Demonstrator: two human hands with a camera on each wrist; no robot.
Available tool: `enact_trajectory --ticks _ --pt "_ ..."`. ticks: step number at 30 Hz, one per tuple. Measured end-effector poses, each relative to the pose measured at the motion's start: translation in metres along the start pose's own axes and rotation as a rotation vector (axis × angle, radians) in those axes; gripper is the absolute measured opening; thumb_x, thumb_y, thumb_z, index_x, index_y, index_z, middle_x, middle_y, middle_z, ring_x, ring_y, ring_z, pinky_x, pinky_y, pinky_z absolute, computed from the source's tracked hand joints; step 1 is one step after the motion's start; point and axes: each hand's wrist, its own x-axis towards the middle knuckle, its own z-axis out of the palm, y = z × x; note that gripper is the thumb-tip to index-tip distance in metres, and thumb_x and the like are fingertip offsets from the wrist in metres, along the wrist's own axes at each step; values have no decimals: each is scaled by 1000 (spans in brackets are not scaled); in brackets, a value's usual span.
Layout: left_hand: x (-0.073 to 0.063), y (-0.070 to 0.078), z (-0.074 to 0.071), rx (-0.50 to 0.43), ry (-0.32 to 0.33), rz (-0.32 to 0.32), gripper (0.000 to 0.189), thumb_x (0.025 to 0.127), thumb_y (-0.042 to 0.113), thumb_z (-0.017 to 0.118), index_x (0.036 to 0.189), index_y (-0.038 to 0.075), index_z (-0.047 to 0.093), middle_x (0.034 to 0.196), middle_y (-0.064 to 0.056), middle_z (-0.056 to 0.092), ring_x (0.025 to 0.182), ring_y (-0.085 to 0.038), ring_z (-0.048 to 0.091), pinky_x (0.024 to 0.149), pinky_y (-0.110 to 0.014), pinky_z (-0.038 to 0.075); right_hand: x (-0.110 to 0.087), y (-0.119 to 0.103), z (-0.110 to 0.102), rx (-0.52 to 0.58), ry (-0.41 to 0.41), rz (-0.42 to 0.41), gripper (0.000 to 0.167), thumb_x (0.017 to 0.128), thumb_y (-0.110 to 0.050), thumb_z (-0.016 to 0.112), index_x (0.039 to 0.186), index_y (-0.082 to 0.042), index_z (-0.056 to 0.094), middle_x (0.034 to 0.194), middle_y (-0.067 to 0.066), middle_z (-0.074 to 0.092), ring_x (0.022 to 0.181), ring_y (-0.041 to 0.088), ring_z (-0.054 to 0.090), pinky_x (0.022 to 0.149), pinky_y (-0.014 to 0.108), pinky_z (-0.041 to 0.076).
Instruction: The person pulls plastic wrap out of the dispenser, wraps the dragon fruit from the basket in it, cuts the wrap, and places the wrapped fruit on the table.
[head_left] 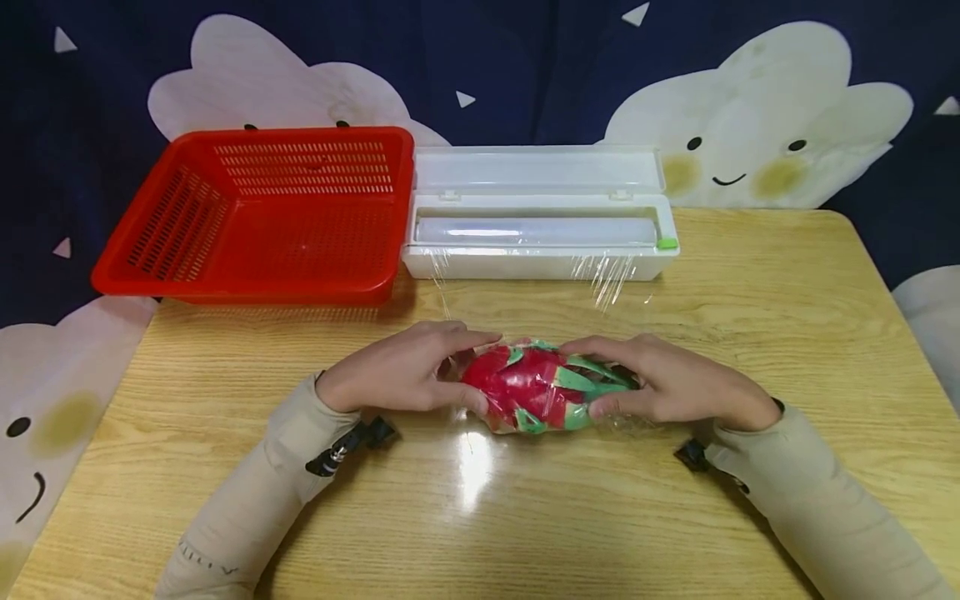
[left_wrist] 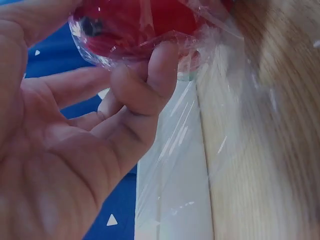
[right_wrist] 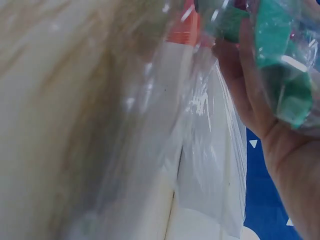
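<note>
A red dragon fruit [head_left: 525,379] with green scales lies sideways between both hands, in clear plastic wrap that shines over its skin. My left hand [head_left: 420,367] grips its rounded left end, thumb in front and fingers behind. At the scaly right end, my right hand [head_left: 667,379] holds it between thumb and fingers. In the left wrist view, curled fingers press the film against the red fruit [left_wrist: 170,17]. The right wrist view has green scale tips [right_wrist: 295,100] under crinkled film [right_wrist: 200,105], which stretches toward the dispenser.
Behind the fruit stands a white cling film dispenser [head_left: 540,267], lid up, with a film roll [head_left: 536,230] inside and a green slider [head_left: 667,244] at its right. A red plastic basket [head_left: 247,293] sits to its left. Everything stands on a wooden table [head_left: 480,542] before a cloud-patterned curtain [head_left: 525,75].
</note>
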Motion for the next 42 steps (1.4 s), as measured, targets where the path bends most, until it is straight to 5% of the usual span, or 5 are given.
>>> enact_trajectory --ticks 6,16,23,28,42 --pt "3 -2 1 -78 20 -63 76 87 53 78 147 15 49 110 1 70 92 -11 63 80 -26 57 -1 4 -1 -6 -1 11 63 100 -28 69 156 -15 45 109 -6 74 71 -2 55 70 21 52" --pt "-3 -3 -4 13 68 -86 75 90 51 76 151 14 53 128 -3 68 110 -18 63 93 -35 60 -1 6 -1 -82 -6 76 65 101 -32 66 159 -16 42 153 5 57 129 15 62 109 47 55" --pt "-4 11 1 112 287 119 62 90 47 78 141 15 62 135 -3 66 122 -17 63 102 -36 59 -1 7 -1 -87 -4 84 66 101 -36 66 159 -16 42 154 6 57 134 20 61 110 53 53" --pt "0 22 12 167 340 294 69 87 45 82 144 16 58 139 -8 61 126 -20 61 105 -35 58 -1 7 -1 -83 -2 72 66 100 -33 67 158 -14 42 151 6 59 128 16 64 108 49 55" --pt "1 25 16 174 319 253 73 87 38 83 149 10 55 138 -10 62 118 -19 67 99 -31 61 -2 3 -1 -81 -6 96 68 100 -35 67 160 -19 39 154 4 57 130 20 64 107 52 54"
